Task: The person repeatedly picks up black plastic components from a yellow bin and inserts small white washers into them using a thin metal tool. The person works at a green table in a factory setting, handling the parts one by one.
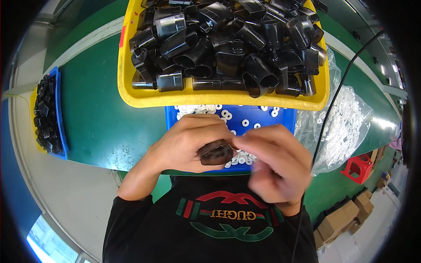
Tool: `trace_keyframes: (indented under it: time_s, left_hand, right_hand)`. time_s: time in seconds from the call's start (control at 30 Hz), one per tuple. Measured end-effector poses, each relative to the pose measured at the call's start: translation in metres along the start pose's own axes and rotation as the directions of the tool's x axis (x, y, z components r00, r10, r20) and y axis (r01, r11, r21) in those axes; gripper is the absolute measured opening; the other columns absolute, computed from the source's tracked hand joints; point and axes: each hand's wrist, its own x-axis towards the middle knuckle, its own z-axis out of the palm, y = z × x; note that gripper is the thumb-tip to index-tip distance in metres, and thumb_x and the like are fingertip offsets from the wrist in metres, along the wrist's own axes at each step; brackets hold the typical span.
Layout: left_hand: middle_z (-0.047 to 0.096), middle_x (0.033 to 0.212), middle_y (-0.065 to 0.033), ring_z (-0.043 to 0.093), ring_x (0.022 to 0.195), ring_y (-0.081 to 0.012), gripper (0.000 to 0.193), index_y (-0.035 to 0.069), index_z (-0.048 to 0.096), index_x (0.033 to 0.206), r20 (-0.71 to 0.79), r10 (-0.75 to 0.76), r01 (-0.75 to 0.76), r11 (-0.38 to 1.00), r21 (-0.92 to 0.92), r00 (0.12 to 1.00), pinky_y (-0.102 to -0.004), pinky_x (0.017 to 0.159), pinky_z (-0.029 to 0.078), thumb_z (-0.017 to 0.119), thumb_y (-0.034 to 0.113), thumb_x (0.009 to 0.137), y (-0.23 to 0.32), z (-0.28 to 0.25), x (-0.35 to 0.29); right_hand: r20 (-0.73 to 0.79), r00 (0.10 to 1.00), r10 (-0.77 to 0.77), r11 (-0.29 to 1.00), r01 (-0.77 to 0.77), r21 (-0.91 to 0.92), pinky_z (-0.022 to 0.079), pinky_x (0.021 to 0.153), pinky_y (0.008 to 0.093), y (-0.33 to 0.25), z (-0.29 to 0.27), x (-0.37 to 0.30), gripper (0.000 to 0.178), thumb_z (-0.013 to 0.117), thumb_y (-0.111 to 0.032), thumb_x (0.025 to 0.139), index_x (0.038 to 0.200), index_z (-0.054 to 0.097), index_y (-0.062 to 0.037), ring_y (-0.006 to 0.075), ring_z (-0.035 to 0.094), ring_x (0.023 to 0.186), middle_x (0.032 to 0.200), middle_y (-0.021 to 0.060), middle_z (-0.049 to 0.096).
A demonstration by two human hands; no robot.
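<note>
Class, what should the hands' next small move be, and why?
Perhaps the left hand should hold the black part steady for the right hand: it grips the part, and the right hand, blurred, is close beside it, with white rings in a blue tray below. Whether that hand holds anything is unclear.

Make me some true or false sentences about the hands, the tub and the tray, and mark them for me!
1. The left hand holds a black part. True.
2. White rings lie in the blue tray. True.
3. The yellow tub is full of black parts. True.
4. The yellow tub is nearer the person than the blue tray. False: it is farther away.
5. The left hand is inside the yellow tub. False: it is over the blue tray.
</note>
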Motion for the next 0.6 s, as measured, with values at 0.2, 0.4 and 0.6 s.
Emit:
trace_keyframes:
  time_s: [0.2, 0.4, 0.6]
  left_hand:
    - [0.061, 0.065, -0.0063, 0.059, 0.057, -0.0230, 0.016, 0.005, 0.064, 0.073, -0.029, -0.056, 0.056, 0.998, 0.026, 0.998, -0.0313, 0.052, 0.044, 0.079, 0.002, 0.068, 0.010, 0.004, 0.003]
    - [0.061, 0.067, -0.0078, 0.060, 0.058, -0.0253, 0.019, 0.003, 0.064, 0.077, -0.028, -0.066, 0.067, 0.997, 0.044, 0.997, -0.0317, 0.053, 0.045, 0.080, 0.008, 0.067, 0.005, 0.004, -0.002]
    - [0.063, 0.073, -0.0087, 0.062, 0.064, -0.0306, 0.030, 0.004, 0.063, 0.085, -0.012, -0.053, 0.053, 0.998, 0.036, 0.999, -0.0373, 0.056, 0.047, 0.082, 0.011, 0.064, 0.008, 0.002, 0.000]
  right_hand:
    - [-0.257, 0.965, -0.044, 0.664, 0.221, 0.714, 0.034, 0.036, 0.0241, -0.027, -0.014, 0.019, 0.021, 0.062, 0.000, 0.084, 0.069, 0.050, -0.0081, 0.0140, 0.050, 0.044, 0.063, 0.0059, 0.054]
    - [-0.379, 0.925, 0.008, 0.610, 0.296, 0.735, 0.026, 0.033, 0.0228, -0.032, 0.016, 0.028, 0.025, 0.061, 0.000, 0.088, 0.069, 0.047, -0.0084, 0.0109, 0.040, 0.036, 0.057, 0.0042, 0.050]
    - [-0.201, 0.980, -0.012, 0.732, 0.145, 0.666, 0.031, 0.036, 0.0246, -0.024, 0.019, 0.025, 0.020, 0.069, -0.005, 0.083, 0.072, 0.052, -0.0067, 0.0121, 0.046, 0.044, 0.064, 0.0042, 0.054]
